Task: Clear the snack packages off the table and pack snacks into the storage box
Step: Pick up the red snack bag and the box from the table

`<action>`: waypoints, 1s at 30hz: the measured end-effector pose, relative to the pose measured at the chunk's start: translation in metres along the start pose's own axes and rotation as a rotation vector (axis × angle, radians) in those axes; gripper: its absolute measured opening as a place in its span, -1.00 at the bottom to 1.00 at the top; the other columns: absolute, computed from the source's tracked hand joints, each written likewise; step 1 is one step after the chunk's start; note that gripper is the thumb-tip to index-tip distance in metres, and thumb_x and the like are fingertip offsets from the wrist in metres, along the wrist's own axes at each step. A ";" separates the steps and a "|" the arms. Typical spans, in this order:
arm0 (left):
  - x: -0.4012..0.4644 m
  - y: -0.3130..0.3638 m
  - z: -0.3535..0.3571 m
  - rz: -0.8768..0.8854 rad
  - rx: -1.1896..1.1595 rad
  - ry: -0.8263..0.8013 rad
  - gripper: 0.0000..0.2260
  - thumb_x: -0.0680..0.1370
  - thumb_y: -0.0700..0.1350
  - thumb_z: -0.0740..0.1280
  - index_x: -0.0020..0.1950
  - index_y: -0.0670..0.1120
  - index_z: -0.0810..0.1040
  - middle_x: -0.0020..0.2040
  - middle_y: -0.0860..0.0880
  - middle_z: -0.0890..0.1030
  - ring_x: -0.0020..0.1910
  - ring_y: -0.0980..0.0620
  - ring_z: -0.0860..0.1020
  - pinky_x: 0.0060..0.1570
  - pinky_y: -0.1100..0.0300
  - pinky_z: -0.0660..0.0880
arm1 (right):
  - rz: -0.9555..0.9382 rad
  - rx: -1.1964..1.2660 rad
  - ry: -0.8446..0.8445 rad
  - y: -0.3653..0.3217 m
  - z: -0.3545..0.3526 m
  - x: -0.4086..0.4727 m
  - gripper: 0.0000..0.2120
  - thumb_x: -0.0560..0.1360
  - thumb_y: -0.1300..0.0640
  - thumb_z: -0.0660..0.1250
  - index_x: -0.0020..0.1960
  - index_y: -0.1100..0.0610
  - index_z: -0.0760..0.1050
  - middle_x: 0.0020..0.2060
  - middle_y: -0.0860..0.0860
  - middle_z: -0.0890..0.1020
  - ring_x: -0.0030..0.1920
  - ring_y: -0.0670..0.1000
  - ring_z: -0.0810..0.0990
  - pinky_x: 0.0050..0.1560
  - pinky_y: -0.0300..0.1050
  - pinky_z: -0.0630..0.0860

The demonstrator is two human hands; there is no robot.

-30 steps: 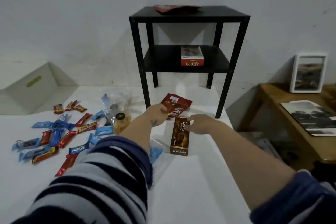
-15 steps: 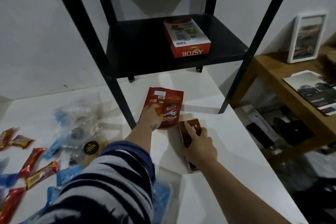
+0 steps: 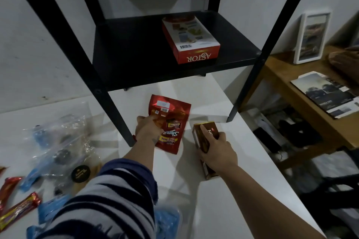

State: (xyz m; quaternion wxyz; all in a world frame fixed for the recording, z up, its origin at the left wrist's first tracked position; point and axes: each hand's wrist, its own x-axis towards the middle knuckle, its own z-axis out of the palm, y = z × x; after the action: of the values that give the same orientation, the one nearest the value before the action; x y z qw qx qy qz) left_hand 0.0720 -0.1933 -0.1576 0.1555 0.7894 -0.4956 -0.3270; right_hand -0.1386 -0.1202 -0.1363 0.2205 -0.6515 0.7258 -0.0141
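Observation:
My left hand grips the left edge of a red snack pouch that lies flat on the white table, beside the black shelf's front leg. To its right, my right hand is closed around a brown snack box resting on the table. A red and white Astor box lies on the lower shelf of the black rack. Several small red and blue wrapped snacks are scattered at the lower left. The storage box is out of view.
A clear plastic bag holding snacks lies left of my arm. The black rack's legs stand on the table around the pouch. At right, a wooden side table carries a white picture frame and a magazine.
The view has moved closer and lower toward the shelf. My left hand has slid further onto the red pouch. My right hand stays wrapped around the brown box.

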 end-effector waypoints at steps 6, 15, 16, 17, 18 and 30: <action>-0.049 -0.008 0.012 0.062 -0.392 -0.036 -0.55 0.41 -0.25 0.49 0.26 -0.02 0.54 0.27 -0.07 0.55 0.18 -0.10 0.56 0.17 0.00 0.54 | 0.040 0.032 -0.032 0.022 -0.011 -0.018 -0.26 0.46 -0.19 0.27 0.50 -0.30 -0.06 0.21 0.07 0.31 0.12 0.14 0.52 0.09 0.02 0.58; -0.162 0.004 -0.012 0.110 -0.734 0.221 -0.57 0.39 -0.30 0.48 0.22 -0.04 0.58 0.14 -0.08 0.62 0.10 -0.07 0.60 0.14 -0.05 0.57 | -0.161 0.072 0.050 0.021 -0.069 -0.074 -0.30 0.46 -0.17 0.27 0.50 -0.26 0.03 0.19 0.12 0.36 0.06 0.19 0.57 0.13 0.02 0.55; -0.177 0.001 -0.015 0.099 -0.755 0.264 -0.58 0.38 -0.31 0.49 0.20 -0.01 0.59 0.13 -0.10 0.63 0.09 -0.09 0.61 0.13 -0.08 0.57 | -0.200 0.063 0.053 0.018 -0.074 -0.084 -0.30 0.46 -0.16 0.28 0.51 -0.25 0.03 0.24 0.14 0.35 0.09 0.19 0.57 0.14 0.03 0.54; -0.194 -0.002 -0.019 0.083 -0.787 0.298 -0.57 0.37 -0.31 0.49 0.18 0.00 0.60 0.12 -0.12 0.64 0.08 -0.11 0.62 0.12 -0.10 0.57 | -0.241 0.058 0.053 0.015 -0.079 -0.096 -0.30 0.46 -0.15 0.28 0.51 -0.24 0.03 0.26 0.15 0.35 0.10 0.20 0.57 0.14 0.03 0.54; -0.210 -0.006 -0.023 0.071 -0.823 0.328 -0.57 0.37 -0.32 0.49 0.18 0.00 0.60 0.12 -0.12 0.64 0.08 -0.12 0.62 0.12 -0.11 0.57 | -0.286 0.056 0.053 0.012 -0.083 -0.108 -0.29 0.46 -0.15 0.28 0.51 -0.24 0.03 0.26 0.15 0.34 0.11 0.20 0.56 0.15 0.02 0.53; -0.408 -0.135 -0.092 -0.143 -0.883 0.786 -0.56 0.41 -0.29 0.48 0.25 -0.01 0.56 0.11 -0.10 0.63 0.04 -0.07 0.63 0.09 -0.04 0.59 | -0.773 0.041 -0.083 -0.107 -0.055 -0.261 -0.29 0.44 -0.15 0.28 0.49 -0.30 0.02 0.29 0.12 0.32 0.15 0.17 0.53 0.15 -0.01 0.49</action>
State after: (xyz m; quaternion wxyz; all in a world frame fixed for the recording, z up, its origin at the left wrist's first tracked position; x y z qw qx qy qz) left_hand 0.1057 0.2225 -0.0188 0.6185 0.7433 -0.1639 -0.1952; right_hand -0.0430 0.0979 0.0248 0.2408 -0.8725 0.4167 -0.0843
